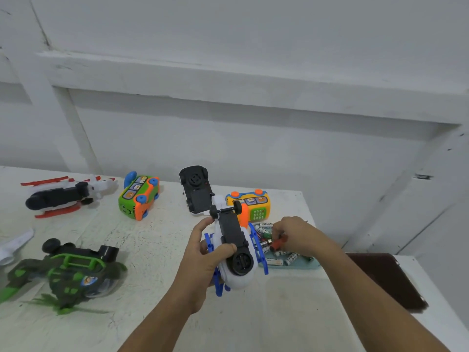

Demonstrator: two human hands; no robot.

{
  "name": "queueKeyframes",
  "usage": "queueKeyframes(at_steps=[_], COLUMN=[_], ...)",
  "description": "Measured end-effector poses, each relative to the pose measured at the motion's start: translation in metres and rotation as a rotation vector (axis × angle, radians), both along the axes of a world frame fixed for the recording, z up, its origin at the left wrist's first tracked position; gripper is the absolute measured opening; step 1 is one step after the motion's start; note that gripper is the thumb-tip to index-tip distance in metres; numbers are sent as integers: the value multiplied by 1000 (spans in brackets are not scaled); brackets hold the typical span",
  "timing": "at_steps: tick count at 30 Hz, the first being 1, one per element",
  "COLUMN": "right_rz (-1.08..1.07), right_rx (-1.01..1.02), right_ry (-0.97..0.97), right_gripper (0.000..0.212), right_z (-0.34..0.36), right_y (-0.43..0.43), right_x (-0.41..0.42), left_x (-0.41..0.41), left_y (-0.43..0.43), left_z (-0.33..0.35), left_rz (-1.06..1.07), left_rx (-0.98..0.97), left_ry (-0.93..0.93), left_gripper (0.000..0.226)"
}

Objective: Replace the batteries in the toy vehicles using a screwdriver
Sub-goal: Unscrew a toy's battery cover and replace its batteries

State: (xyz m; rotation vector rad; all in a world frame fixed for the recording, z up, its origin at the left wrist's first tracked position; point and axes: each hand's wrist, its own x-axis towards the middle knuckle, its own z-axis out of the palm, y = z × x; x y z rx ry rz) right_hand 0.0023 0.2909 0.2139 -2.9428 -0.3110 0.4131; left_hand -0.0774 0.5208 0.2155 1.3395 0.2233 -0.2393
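so my left hand point(205, 252) is gripping the white and blue toy helicopter point(229, 231) belly up over the surface point(253, 313), and at its 3 o'clock my right hand point(294, 235) pinches the red screwdriver point(276, 243) over the battery tray point(313, 264)

left grip point(203, 255): a bare hand, nothing worn on the fingers or wrist that show.
right grip point(297, 235): a bare hand, its back and knuckles in plain view.
left forearm point(162, 318): bare from the wrist to the near edge, slim and smooth.
right forearm point(368, 295): bare too, in view as far as the near right corner.
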Motion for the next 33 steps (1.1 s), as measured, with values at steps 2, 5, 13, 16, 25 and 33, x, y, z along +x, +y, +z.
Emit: queueKeyframes(at_steps=[2,5,13,16,25,33], right_rz=[20,45,-70,-130,8,-24], right_rx=[-9,8,419,740,1193,1086], right_ry=[-6,14,-167,-427,-624,-611], right_gripper=[16,19,12,17,46,49], right_z=[-1,1,50,74,107,95], right_y=[-1,-4,0,15,82,93], right_x=[-1,-3,-19,-29,-67,-66], left_x=[0,0,-2,-5,-11,-9], left_y=[2,4,8,8,9,12], left_z=[0,2,4,7,10,9], left_rz=[-28,-47,-70,-70,-83,-81], left_rx=[-10,-17,-18,9,52,45], left_ry=[10,32,33,-7,-87,-114], left_gripper=[57,60,61,64,77,74])
